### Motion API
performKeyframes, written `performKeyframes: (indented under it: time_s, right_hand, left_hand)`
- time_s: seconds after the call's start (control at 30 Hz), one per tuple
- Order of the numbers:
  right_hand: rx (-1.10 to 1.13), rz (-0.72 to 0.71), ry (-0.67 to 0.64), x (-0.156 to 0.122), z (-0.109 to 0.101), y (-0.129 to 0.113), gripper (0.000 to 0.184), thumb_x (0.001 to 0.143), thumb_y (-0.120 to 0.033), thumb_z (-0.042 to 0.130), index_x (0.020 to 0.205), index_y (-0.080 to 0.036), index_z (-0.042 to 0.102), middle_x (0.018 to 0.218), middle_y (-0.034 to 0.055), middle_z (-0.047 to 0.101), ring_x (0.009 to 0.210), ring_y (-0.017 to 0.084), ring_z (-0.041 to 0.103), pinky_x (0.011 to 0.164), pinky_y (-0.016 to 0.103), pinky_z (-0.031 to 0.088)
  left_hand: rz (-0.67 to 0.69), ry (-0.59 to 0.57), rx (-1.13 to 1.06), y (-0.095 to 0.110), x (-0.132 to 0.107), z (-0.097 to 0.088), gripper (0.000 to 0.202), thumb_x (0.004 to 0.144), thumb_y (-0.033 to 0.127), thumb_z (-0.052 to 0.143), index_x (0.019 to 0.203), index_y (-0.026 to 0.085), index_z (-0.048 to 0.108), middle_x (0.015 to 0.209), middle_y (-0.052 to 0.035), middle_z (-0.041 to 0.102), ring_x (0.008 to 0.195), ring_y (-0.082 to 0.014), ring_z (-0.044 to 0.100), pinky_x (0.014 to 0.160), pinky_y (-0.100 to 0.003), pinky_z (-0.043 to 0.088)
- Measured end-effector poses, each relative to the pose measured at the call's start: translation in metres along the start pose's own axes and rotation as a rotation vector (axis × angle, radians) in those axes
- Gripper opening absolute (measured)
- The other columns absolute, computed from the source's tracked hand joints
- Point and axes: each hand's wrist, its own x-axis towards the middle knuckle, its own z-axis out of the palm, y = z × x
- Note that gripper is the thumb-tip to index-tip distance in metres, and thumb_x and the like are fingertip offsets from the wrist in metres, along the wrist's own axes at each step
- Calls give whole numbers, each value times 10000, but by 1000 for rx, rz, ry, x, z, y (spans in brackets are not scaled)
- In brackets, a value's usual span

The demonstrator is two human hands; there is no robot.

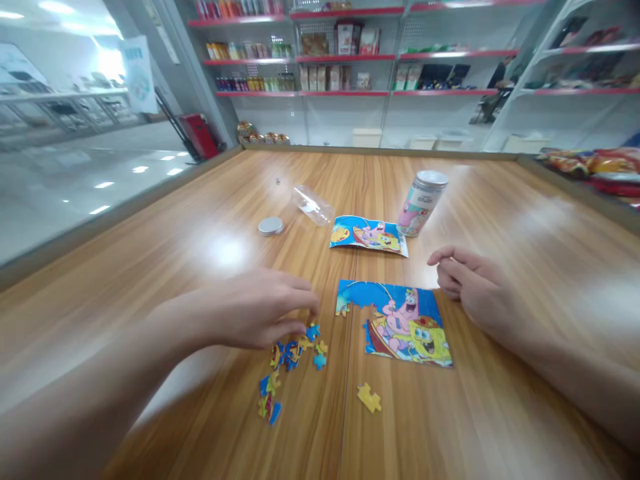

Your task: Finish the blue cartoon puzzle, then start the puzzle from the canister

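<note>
A partly assembled cartoon jigsaw puzzle lies on the wooden table, with a gap at its left edge. My left hand hovers over a heap of loose puzzle pieces, fingers curled down and pinching among them; what they hold is hidden. My right hand rests on the table just right of the puzzle's top corner, fingers loosely curled with nothing visible in them. One yellow piece lies apart, in front of the puzzle. More loose pieces sit lower left.
A reference picture lies behind the puzzle. A pink tin can stands beside it, its round metal lid and a clear plastic bag to the left. Snack packets lie at the right edge; stocked shelves stand behind.
</note>
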Motion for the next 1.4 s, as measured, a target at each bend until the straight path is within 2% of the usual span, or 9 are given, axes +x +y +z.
performKeyframes:
  time_s: [0.27,0.5,0.6,0.7,0.8,0.93,1.17,1.27,1.4]
  right_hand:
    - [-51,21,-86,-2,0,-4,156,946,-266,532,910,-178,655,547,-52,329,489,102,261,465,284,151]
    - [-148,-14,-104,-5,5,-7,177,973,-267,513,932,-177,661,568,-55,327,504,97,277,476,280,169]
    - [-175,-69,-78,-9,5,-8,192,992,-263,484,957,-195,660,568,-56,323,501,101,290,476,277,189]
    - [-256,-154,-44,-14,3,-12,221,956,-173,466,892,-206,675,562,-44,371,499,106,335,477,274,220]
    - [-379,-322,-78,-16,0,-15,287,854,-62,466,715,-205,672,604,-6,504,551,114,446,512,276,288]
    - [-381,-478,-141,-14,-3,-15,334,810,-31,461,598,-213,643,608,4,526,584,129,494,579,286,371]
    - [-276,-313,-61,-13,-3,-9,304,780,-82,528,551,-233,657,710,14,677,700,156,629,746,308,499]
    - [-232,-191,-36,-13,-2,-9,304,760,-158,609,464,-230,600,666,33,700,720,188,673,712,304,518]
    - [-176,-54,-45,-13,-1,-11,399,759,-270,657,388,-231,514,515,44,621,721,218,684,639,284,509]
  left_hand:
    - [-24,-49,-36,0,9,11,40,917,169,574,903,202,591,879,-9,660,753,-147,598,642,-267,379]
    - [-106,-38,27,-2,13,19,155,976,256,532,834,195,544,815,-11,632,672,-146,543,596,-281,319]
    - [-98,-3,55,-6,10,17,80,958,191,521,891,203,562,827,-7,634,684,-147,549,607,-278,322]
    - [-44,43,70,-13,4,12,278,843,-4,460,936,220,597,887,2,637,749,-143,565,647,-270,341]
    - [-27,67,106,-18,-2,8,334,735,-73,423,802,203,601,846,9,608,702,-125,525,631,-266,323]
    - [-53,78,91,-21,-5,6,308,720,-73,448,700,185,616,833,20,604,671,-98,507,619,-253,309]
    - [-74,41,-10,-17,-4,3,326,686,-97,486,651,177,659,783,31,621,639,-78,535,590,-229,310]
    - [-46,59,-2,-14,-3,5,315,733,-94,496,670,177,644,767,35,617,644,-80,538,590,-227,319]
    - [-15,94,77,-10,1,11,209,874,45,577,938,226,661,904,23,641,737,-115,581,630,-246,356]
